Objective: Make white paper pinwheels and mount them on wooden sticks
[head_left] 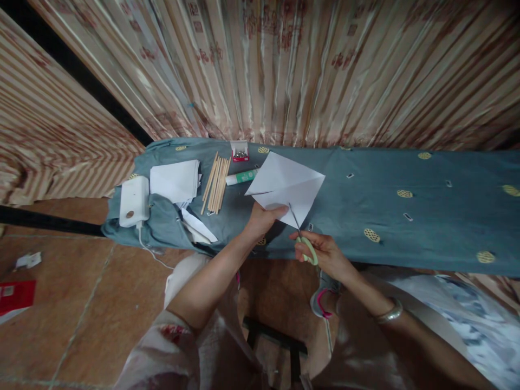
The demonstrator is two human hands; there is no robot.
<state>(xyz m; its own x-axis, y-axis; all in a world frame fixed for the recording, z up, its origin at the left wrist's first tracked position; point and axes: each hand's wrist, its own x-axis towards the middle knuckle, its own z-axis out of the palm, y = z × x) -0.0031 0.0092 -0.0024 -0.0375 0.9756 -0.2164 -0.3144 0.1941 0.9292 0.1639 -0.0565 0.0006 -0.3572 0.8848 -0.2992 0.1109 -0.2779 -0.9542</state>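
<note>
My left hand [263, 219] pinches the near corner of a white folded paper sheet [286, 184] that lies on the blue-grey cloth-covered table [385, 211]. My right hand [320, 253] is closed round the green handles of a pair of scissors [301, 234]. The scissor blades point up and away, and their tips meet the near edge of the paper, just right of my left fingers.
Left of the paper lie a glue stick [241, 177], a bundle of wooden sticks [216, 183], a small red box of pins [239, 152], a stack of white paper [174, 181] and a white charger block [134, 201]. A striped curtain hangs behind. My knees are below the table edge.
</note>
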